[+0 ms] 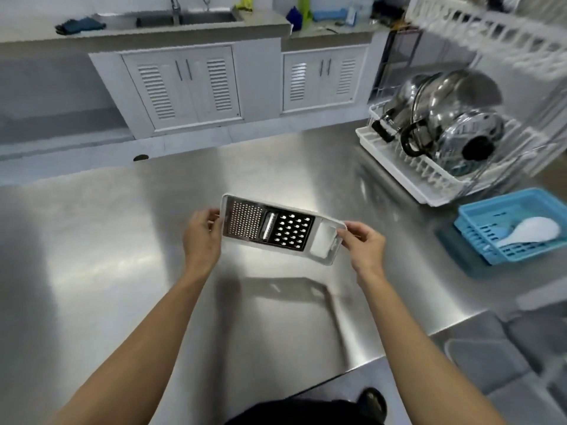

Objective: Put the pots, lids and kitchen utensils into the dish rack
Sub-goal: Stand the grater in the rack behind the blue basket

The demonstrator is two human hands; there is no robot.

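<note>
Both hands hold a flat white-framed grater (277,230) level above the steel counter (101,256), one at each short end. The left hand (201,236) has its grip curled round the end with the fine metal mesh, fingers wrapped over the edge. The right hand (365,243) has its grip pinching the opposite end, at the plain white handle opening, thumb on top. The grater is clear of the counter, and its shadow falls on the steel just below it, toward the person.

Taking the grater as the landmark: beyond it and to the right stands the white dish rack (408,176), well apart from it. The rack already carries steel pots (429,99) leaning on edge and a steel lid with a black knob (472,139) in front of them; they fill most of its far part, while the near slots show bare. Right of the grater, nearer the person than the rack, sits a blue basket (478,243) with a white rice paddle (534,231) lying in it. Open steel lies between the grater and the rack.

Far beyond the grater, across a gap of floor, runs a second counter with white louvred cabinet doors (184,87) and a sink (184,18). Above the rack a white basket (478,29) shows, blurred.
</note>
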